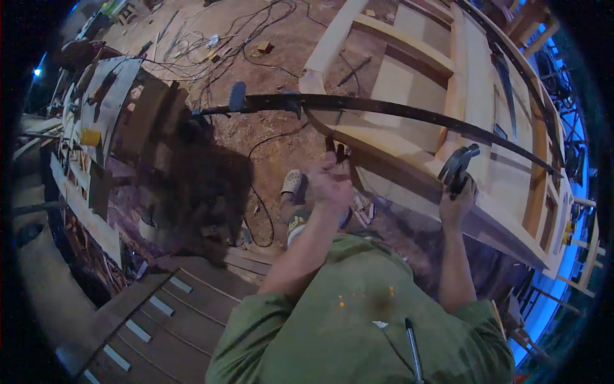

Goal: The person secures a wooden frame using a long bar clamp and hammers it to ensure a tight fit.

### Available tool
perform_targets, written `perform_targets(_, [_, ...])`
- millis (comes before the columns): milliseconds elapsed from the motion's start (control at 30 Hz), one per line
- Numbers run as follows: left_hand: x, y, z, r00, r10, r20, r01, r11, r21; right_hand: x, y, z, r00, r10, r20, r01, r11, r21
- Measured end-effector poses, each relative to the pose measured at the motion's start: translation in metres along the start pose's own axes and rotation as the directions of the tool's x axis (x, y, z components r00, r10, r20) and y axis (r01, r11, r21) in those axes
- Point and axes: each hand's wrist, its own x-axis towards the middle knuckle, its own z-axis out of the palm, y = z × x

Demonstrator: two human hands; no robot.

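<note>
My right hand (457, 201) is wrapped round a claw hammer (458, 168), whose dark head shows above the fingers, over the near rail of a pale wooden frame (403, 146). At the frame's left corner is my left hand (329, 179). Its shaded fingertips point up against the wood's edge and look apart, with nothing visible between them. A long dark bar clamp (384, 106) lies across the frame just beyond both hands. The clamp's blue end (237, 97) sticks out past the left side.
Several dark cables (262, 38) trail over the reddish dirt floor. At the left stand dark wooden blocks (150, 121) and a pale board (115, 89). Wood offcuts (364, 211) lie below the frame, near my shoe (293, 181). Another dark bar (505, 89) crosses the frame's right side.
</note>
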Motion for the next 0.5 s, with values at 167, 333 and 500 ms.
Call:
perform_targets(167, [0.008, -0.013, -0.011, 0.965, 0.086, 0.249, -0.186, 0.891, 0.413, 0.002, -0.003, 0.002, 0.999, -0.025, -0.047, 0.026, 1.0, 0.003])
perform_targets(333, [-0.015, -0.012, -0.001, 0.883, 0.241, 0.403, -0.46, 0.275, 0.844, -0.005, 0.014, 0.015, 0.996, -0.042, -0.079, 0.041, 0.999, -0.016])
perform_targets(500, [-0.003, -0.005, -0.022, 0.924, 0.277, 0.265, -0.359, 0.383, 0.851, -0.002, 0.009, 0.012, 1.0, -0.001, -0.008, 0.001, 1.0, -0.007])
